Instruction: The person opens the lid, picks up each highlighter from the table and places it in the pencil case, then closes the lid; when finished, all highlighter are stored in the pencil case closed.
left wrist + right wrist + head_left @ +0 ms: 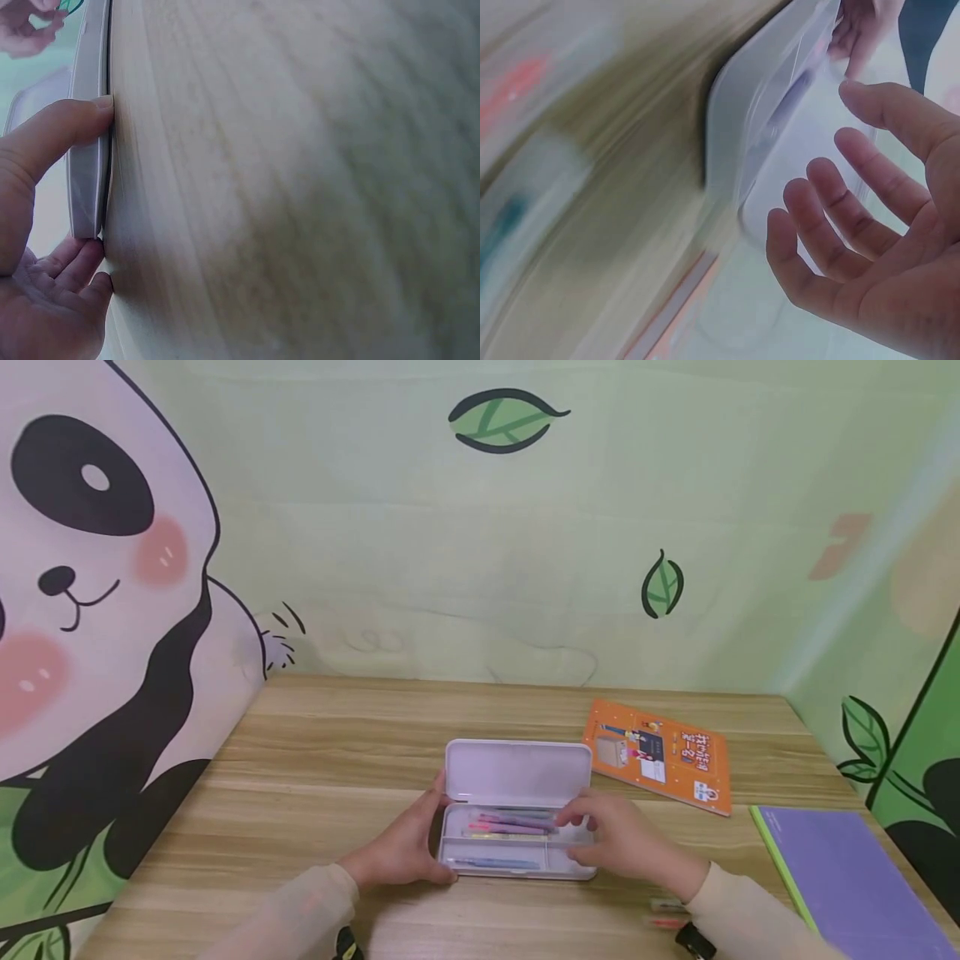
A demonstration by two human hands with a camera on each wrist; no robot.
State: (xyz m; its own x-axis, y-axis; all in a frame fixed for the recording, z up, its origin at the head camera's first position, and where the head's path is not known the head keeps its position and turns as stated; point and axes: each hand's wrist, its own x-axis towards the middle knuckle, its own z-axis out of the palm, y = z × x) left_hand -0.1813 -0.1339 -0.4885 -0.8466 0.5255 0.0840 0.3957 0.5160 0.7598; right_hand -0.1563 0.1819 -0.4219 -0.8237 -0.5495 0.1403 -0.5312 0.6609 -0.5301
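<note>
A white pencil case (517,874) lies on the wooden table with its lid (517,772) raised at the back. Several pens (513,827) fill its rear compartment, and a blue pen (495,863) lies in the front one. My left hand (405,843) grips the case's left end; in the left wrist view its thumb (75,124) presses the front wall while the fingers reach round the end. Over the right end hovers my right hand (626,839), fingers loosely bent and spread, holding nothing in the right wrist view.
Behind the case to the right lies an orange book (667,760). A purple notebook (855,877) sits at the table's right side. Near the right forearm are loose pens (666,922) and a black object (695,941). A printed panda backdrop stands behind the table.
</note>
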